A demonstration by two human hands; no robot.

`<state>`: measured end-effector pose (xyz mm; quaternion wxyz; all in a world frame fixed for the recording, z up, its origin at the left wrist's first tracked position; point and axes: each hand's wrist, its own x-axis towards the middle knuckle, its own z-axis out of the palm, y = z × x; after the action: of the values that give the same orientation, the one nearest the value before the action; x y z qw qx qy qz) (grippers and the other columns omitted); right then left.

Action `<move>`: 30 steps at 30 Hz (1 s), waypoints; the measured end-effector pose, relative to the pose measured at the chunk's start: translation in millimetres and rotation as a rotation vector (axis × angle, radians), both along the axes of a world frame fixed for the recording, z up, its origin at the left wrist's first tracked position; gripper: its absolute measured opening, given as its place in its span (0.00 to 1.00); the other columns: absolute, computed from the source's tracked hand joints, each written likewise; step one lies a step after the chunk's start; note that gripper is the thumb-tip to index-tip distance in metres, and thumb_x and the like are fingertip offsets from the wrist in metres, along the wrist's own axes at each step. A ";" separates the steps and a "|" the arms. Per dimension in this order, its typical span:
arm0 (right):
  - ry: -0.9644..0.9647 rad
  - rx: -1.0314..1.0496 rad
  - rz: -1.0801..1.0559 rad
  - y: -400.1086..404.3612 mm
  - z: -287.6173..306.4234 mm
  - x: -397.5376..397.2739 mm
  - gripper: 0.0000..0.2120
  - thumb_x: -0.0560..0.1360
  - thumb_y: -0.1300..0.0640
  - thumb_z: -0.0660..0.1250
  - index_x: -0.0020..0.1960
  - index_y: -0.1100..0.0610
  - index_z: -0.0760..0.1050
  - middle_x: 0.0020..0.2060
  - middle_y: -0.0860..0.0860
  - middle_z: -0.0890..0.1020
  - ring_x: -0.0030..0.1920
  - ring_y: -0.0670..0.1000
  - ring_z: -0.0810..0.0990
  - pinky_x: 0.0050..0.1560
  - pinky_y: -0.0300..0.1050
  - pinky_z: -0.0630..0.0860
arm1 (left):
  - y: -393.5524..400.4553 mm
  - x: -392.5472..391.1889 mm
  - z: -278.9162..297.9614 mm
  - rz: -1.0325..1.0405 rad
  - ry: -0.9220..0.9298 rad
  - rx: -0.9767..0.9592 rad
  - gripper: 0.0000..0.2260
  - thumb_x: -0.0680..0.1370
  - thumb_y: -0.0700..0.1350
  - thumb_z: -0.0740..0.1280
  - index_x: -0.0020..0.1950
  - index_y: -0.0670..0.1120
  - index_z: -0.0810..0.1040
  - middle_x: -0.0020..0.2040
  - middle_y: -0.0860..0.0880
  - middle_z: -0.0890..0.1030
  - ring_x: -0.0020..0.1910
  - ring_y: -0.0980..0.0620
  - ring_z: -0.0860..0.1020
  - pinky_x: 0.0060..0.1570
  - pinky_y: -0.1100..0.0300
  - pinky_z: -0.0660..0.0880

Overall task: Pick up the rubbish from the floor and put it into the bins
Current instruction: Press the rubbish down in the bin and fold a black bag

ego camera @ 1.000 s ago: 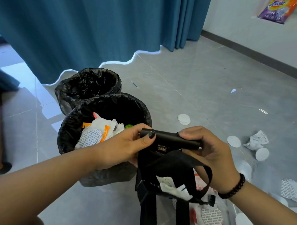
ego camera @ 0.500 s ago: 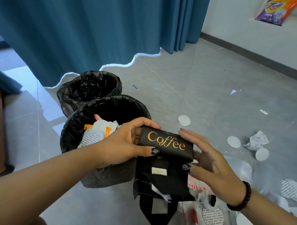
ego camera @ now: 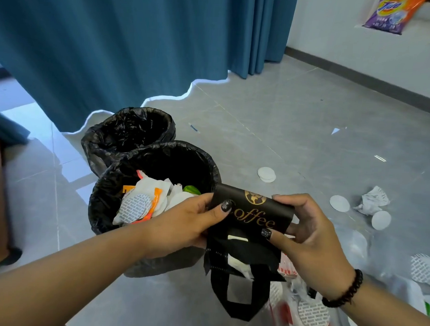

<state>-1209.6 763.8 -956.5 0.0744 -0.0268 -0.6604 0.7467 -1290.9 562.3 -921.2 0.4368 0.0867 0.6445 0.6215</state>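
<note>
- Both hands grip one black bag with "Coffee" in gold letters: the left hand pinches its left edge, thumb on the front, and the right hand clasps its right edge, thumb on the lower front.
- Folded over at the top, the bag hangs down between the hands, its loop handle dangling below them with white scraps showing in the folds.
- Just beyond the left hand stands a bin with a black liner, holding white wrappers, a round foil seal and orange bits.
- A second black-lined bin touches it on the far side, further from the hands.
- Beyond and to the right of the right hand, on the grey tiled floor, lie white round discs and a crumpled white paper.
- Below the right wrist, which wears a dark bead bracelet, lies clear plastic packaging with red print.
- Blue curtains hang far beyond the bins.
</note>
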 end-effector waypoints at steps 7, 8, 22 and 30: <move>0.300 0.567 -0.043 -10.4 -13.9 -3.2 0.24 0.66 0.69 0.69 0.52 0.42 0.71 0.59 0.44 0.70 0.54 0.44 0.78 0.46 0.34 0.78 | -2.4 -2.6 0.5 0.033 -0.200 -0.038 0.25 0.75 0.61 0.59 0.63 0.45 0.73 0.62 0.43 0.80 0.61 0.46 0.79 0.53 0.50 0.79; 0.343 0.620 -0.049 -11.1 -15.5 -4.3 0.22 0.67 0.67 0.68 0.52 0.45 0.71 0.59 0.47 0.70 0.54 0.43 0.77 0.47 0.32 0.77 | -2.3 -3.4 -0.3 0.063 -0.178 -0.049 0.21 0.76 0.57 0.64 0.61 0.44 0.74 0.61 0.41 0.79 0.60 0.44 0.79 0.50 0.51 0.79; -0.049 -0.104 0.237 -13.4 8.7 -25.4 0.32 0.56 0.48 0.80 0.58 0.48 0.76 0.56 0.52 0.79 0.55 0.55 0.80 0.50 0.51 0.80 | -25.7 -14.1 9.5 0.238 0.121 0.081 0.26 0.67 0.26 0.71 0.62 0.44 0.77 0.57 0.36 0.80 0.53 0.42 0.81 0.51 0.53 0.81; -0.114 -0.017 0.156 -45.2 37.1 -51.9 0.15 0.68 0.67 0.72 0.51 0.52 0.78 0.50 0.53 0.81 0.44 0.56 0.84 0.37 0.54 0.81 | -50.5 -27.1 20.3 0.268 0.466 -0.017 0.24 0.63 0.29 0.75 0.56 0.47 0.79 0.50 0.45 0.84 0.50 0.49 0.83 0.49 0.58 0.80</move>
<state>-1261.5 718.5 -919.4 -0.0218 -0.0185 -0.6573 0.7531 -1318.0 511.8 -900.8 0.1911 0.1374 0.7386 0.6317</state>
